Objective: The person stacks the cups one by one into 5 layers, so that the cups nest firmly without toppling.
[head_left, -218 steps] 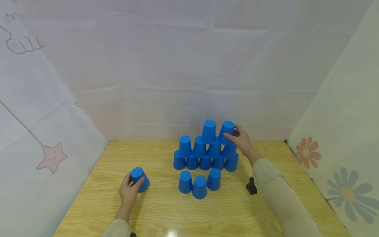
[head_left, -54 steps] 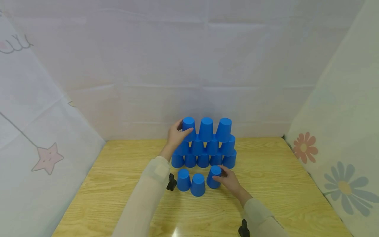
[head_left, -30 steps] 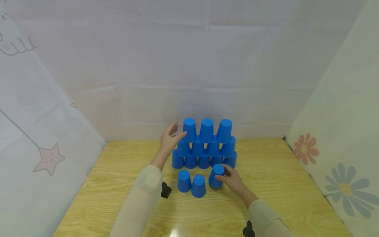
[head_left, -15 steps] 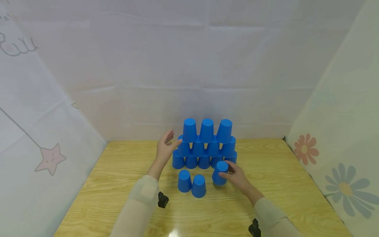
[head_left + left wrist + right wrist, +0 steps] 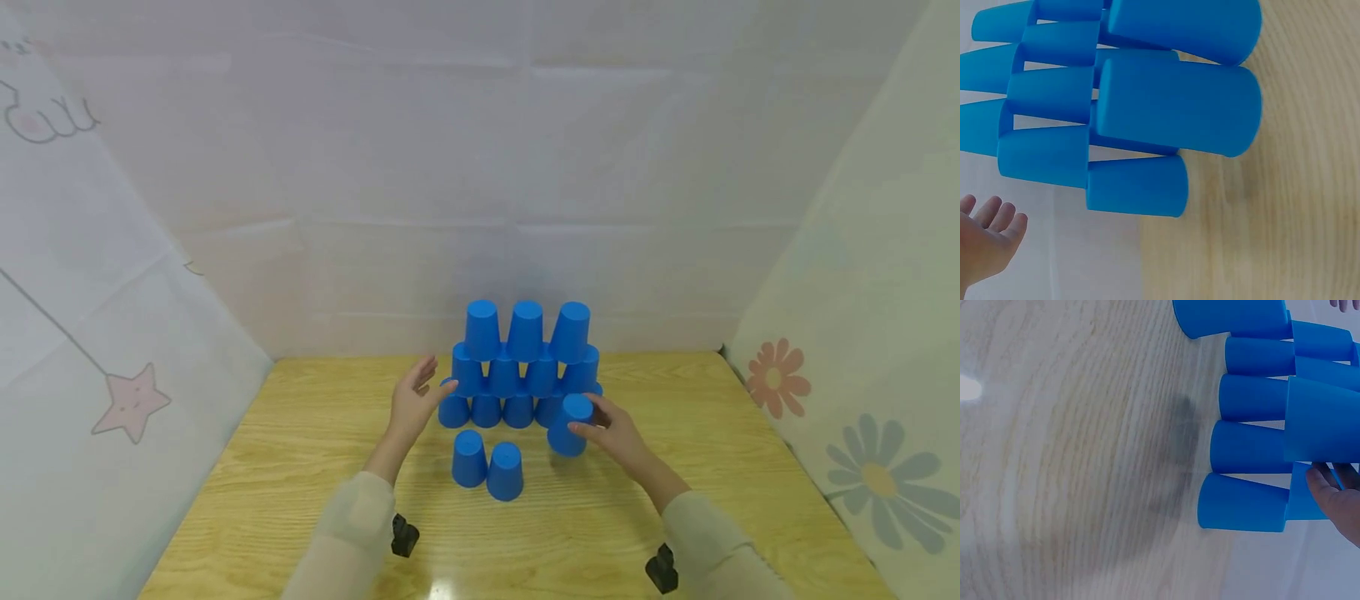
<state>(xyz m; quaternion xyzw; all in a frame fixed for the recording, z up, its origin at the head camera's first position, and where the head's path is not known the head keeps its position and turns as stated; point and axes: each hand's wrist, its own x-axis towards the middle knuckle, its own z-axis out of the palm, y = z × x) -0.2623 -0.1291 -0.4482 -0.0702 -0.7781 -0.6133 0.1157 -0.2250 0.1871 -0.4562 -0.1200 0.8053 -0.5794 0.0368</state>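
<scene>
My right hand (image 5: 618,433) grips an upside-down blue cup (image 5: 567,429), raised off the table in front of the stack's right end. The same cup (image 5: 1325,422) shows in the right wrist view with fingers at its side. Behind it rises a stack of upside-down blue cups (image 5: 502,375) in three tiers, three of them in the top tier. To the stack's left, my left hand (image 5: 412,407) holds nothing, its fingers loosely spread; the left wrist view shows this hand (image 5: 991,240) apart from the cups. Two more blue cups (image 5: 469,460) stand upside down in front of the stack.
The wooden table (image 5: 300,483) reaches back to a pale cloth backdrop (image 5: 390,208). Cloth side walls carry a star print on the left and flower prints on the right. A small black device (image 5: 405,535) sits at the left wrist, another (image 5: 662,569) at the right.
My left hand has let go of the top-left cup and drawn back down and left. The right hand has lifted the rightmost front cup and carried it right and toward the stack.
</scene>
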